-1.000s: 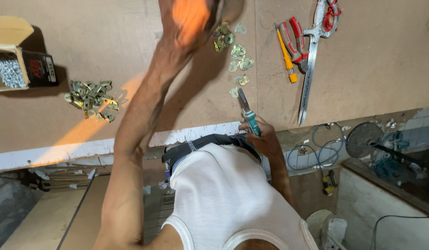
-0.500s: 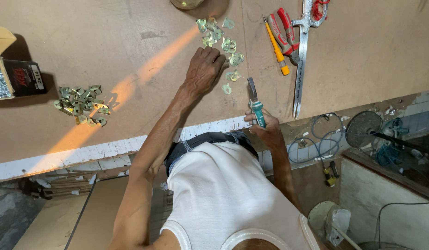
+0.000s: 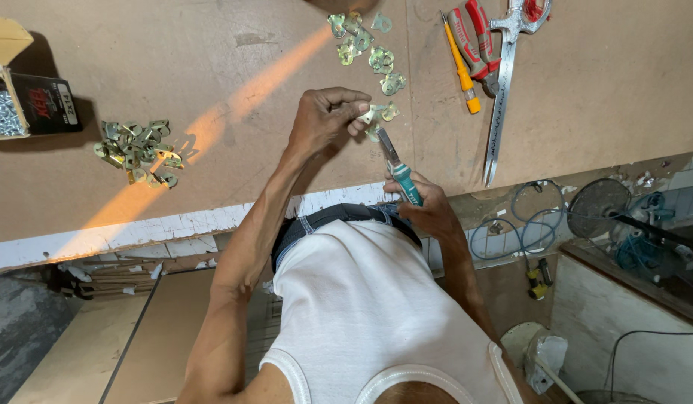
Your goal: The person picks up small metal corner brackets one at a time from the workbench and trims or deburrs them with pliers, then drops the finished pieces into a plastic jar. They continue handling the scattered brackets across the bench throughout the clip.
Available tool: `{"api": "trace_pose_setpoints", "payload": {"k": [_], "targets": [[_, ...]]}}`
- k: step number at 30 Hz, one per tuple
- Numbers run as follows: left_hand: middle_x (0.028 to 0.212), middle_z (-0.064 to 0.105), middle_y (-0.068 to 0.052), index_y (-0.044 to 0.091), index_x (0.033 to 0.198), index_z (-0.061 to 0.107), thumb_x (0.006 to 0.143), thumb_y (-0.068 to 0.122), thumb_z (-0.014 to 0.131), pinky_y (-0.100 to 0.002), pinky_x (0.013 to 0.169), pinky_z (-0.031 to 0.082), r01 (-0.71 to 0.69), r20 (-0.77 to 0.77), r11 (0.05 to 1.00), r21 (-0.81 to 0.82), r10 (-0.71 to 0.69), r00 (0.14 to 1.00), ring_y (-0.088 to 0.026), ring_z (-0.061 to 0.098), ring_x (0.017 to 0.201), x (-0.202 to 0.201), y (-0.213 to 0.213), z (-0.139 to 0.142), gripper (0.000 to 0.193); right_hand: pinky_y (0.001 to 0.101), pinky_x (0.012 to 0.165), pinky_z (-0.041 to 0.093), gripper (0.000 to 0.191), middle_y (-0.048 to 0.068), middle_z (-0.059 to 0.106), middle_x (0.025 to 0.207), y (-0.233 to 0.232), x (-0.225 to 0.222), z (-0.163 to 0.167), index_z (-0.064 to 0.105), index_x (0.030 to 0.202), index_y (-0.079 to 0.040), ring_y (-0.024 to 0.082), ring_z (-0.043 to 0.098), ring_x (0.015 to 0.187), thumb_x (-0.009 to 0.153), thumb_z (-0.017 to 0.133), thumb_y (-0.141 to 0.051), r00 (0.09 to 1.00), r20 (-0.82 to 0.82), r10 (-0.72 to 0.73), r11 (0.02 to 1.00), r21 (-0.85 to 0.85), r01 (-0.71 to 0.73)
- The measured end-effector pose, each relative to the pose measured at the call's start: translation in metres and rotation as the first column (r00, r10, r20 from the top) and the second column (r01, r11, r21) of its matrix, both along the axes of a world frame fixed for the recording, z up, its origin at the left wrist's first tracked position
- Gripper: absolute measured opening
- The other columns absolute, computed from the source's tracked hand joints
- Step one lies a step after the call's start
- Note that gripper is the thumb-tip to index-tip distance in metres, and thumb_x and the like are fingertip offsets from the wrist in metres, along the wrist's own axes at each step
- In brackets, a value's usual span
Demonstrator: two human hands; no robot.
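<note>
Right hand (image 3: 430,211), nearest the body, fist closed round the teal handle of a screwdriver (image 3: 397,166) whose tip meets a small brass bracket (image 3: 373,120) that the left hand (image 3: 328,120) pinches between thumb and fingertips just above the board (image 3: 234,67); the step looks like working a screw into the bracket, so the next move calls for the tip kept seated and the bracket held steady. Beyond the bracket lie loose brackets (image 3: 365,41), with a yellow tool (image 3: 461,63), red pliers (image 3: 477,41) and shears (image 3: 504,97) right of them. Far left of the bracket sit a bracket pile (image 3: 135,151) and an open box (image 3: 17,105) with silvery screws (image 3: 2,112) inside.
</note>
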State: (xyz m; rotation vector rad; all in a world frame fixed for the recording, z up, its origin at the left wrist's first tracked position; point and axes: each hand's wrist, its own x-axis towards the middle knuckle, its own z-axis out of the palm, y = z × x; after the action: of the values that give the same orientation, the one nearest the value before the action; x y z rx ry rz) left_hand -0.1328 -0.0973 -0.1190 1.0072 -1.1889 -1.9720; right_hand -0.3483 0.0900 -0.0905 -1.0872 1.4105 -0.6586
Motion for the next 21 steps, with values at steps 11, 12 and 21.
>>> {"api": "trace_pose_setpoints", "payload": {"k": [11, 12, 21], "targets": [[0.099, 0.08, -0.01, 0.002, 0.119, 0.073, 0.1, 0.016, 0.065, -0.025, 0.054, 0.059, 0.109, 0.121, 0.974, -0.2, -0.086, 0.989, -0.008, 0.067, 0.061, 0.005, 0.008, 0.018, 0.025, 0.0261, 0.077, 0.056, 0.045, 0.01, 0.064, 0.132, -0.004, 0.002, 0.001, 0.072, 0.117, -0.001, 0.013, 0.065, 0.102, 0.074, 0.062, 0.008, 0.992, -0.114, 0.062, 0.994, -0.083, -0.072], [0.098, 0.081, -0.01, 0.002, 0.12, 0.074, 0.101, 0.017, 0.065, -0.025, 0.054, 0.058, 0.116, 0.124, 0.966, -0.231, -0.089, 0.988, -0.008, 0.064, 0.061, 0.005, 0.008, 0.018, 0.026, 0.0265, 0.074, 0.055, 0.045, 0.01, 0.064, 0.132, -0.004, 0.004, 0.001, 0.072, 0.116, -0.001, 0.013, 0.065, 0.098, 0.074, 0.061, 0.008, 0.992, -0.116, 0.051, 0.998, -0.039, -0.056], [0.09, 0.08, -0.007, 0.004, 0.12, 0.073, 0.1, 0.02, 0.064, -0.027, 0.05, 0.055, 0.147, 0.19, 0.953, -0.264, -0.098, 0.977, -0.007, 0.062, 0.057, 0.002, 0.011, 0.022, 0.027, 0.0291, 0.079, 0.057, 0.037, 0.01, 0.067, 0.115, -0.008, 0.015, 0.006, 0.073, 0.11, -0.001, 0.016, 0.067, 0.093, 0.076, 0.062, 0.007, 0.971, -0.225, 0.081, 0.984, -0.136, -0.114]]}}
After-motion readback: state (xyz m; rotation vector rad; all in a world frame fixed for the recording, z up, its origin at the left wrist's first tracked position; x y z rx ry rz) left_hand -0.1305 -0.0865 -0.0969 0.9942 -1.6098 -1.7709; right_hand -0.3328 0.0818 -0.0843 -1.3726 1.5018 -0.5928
